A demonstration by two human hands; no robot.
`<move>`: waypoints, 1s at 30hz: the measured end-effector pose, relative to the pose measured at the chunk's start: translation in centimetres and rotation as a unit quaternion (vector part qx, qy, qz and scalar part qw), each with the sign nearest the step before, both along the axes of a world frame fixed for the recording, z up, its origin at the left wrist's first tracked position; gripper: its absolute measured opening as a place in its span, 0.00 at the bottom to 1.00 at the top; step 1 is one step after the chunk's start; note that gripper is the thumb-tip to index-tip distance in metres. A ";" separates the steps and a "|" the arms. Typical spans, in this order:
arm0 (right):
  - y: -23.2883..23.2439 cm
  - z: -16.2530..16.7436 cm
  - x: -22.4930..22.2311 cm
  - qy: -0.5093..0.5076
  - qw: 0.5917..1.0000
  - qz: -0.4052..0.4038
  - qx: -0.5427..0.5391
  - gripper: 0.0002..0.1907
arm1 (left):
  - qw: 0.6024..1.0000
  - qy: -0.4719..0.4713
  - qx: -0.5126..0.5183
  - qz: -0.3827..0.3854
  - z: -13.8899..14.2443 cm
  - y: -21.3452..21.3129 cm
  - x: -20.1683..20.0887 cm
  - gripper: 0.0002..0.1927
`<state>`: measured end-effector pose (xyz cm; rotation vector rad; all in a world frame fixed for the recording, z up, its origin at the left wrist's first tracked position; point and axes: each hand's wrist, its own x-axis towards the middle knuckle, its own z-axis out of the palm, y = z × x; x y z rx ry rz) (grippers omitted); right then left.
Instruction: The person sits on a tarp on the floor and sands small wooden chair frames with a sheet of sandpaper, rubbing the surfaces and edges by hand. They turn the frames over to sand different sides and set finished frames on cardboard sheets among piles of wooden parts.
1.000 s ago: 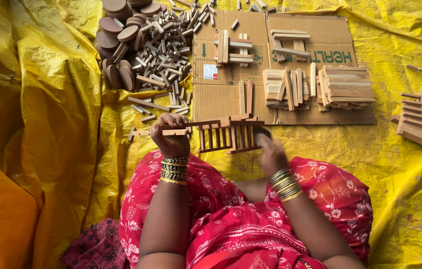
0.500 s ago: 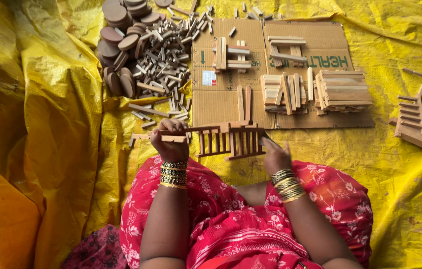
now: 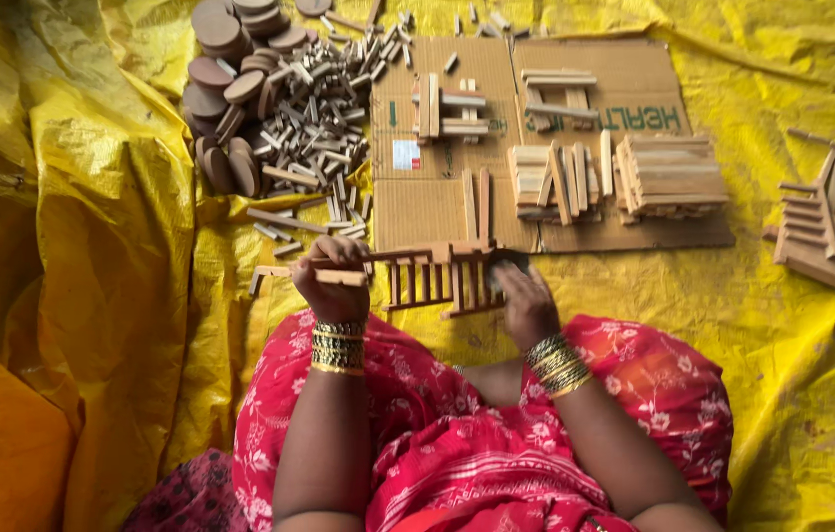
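Yellow tarpaulin (image 3: 92, 246): covers the whole floor, wrinkled, rising in a fold along the left of the frame.
Cardboard sheet (image 3: 437, 202): flattened, upper centre; bears stacked wooden slats (image 3: 671, 175) at its right and smaller slat bundles.
Heap of wooden pegs (image 3: 314, 113): upper left, with round wooden discs (image 3: 225, 59) beside it.
Finished frames (image 3: 816, 232): right edge, well apart from the hands.
Slatted wooden frame (image 3: 437, 278): centre of the frame, just below the cardboard, held between both hands above the red-clad lap.
Left hand (image 3: 331, 286): fingers closed around the frame's left end, where a long rail sticks out.
Right hand (image 3: 526, 300): lies against the frame's right end; its fingers are partly hidden behind a dark object, so whether they clasp it I cannot tell.
Handling: the frame looks light and stiff, though its thin uprights and joints seem likely to loosen if twisted; the long rails at either end look the safest hold.
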<state>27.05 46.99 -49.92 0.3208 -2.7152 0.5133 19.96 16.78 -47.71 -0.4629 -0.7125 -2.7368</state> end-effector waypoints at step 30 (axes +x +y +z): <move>2.4 0.2 0.3 -0.230 0.941 -0.234 -0.083 0.20 | 0.884 -0.083 -0.454 0.073 -0.7 3.3 1.0 0.14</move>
